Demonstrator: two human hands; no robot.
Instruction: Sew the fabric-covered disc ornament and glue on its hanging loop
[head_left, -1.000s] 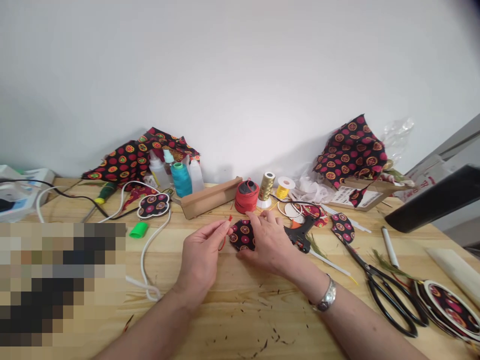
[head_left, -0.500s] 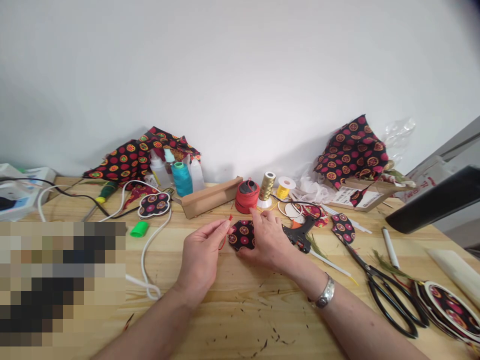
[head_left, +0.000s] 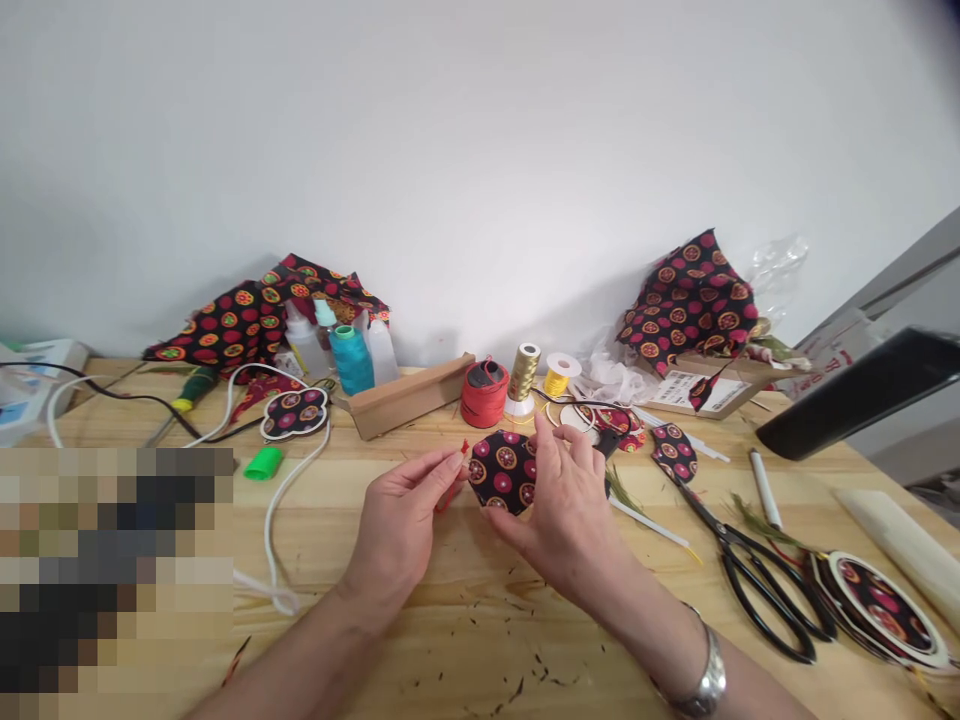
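Note:
My left hand pinches a short red cord between thumb and forefinger. The frayed tip stands up above the fingertips and a loop hangs below them. Just right of it, my right hand grips a patterned fabric-covered piece by its right side, thumb at the lower edge and fingers over the top. The piece is black with magenta and gold circles, and its right part is hidden by the hand. A black glue gun lies behind my right hand, mostly covered.
Behind stand a red cord spool, a gold thread cone, a yellow spool and a cardboard strip. Black scissors and a white pen lie right. A green cap and white cable lie left.
My right hand has lifted and tilted the patterned piece, so more of its face shows. The left hand still pinches the red cord beside it. The view has shifted slightly right.

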